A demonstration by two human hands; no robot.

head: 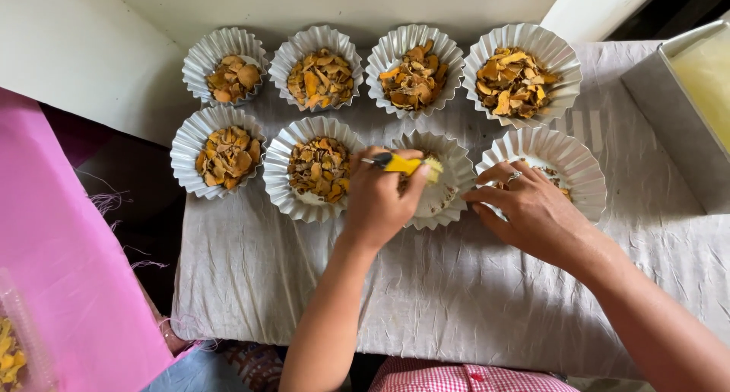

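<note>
Left hand [378,202] clenched on yellow-handled brush [403,164], held over third fluted cup [450,180] of front row. Right hand [528,209] released, fingers resting on rim of fourth cup [566,160]. Step judged: brushing cup interior. Steady cup needed for next stroke.

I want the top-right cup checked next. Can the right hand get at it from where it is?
Probably yes. The right hand rests on the near-right cup, and the top-right cup sits just beyond it with nothing between or over it.
</note>
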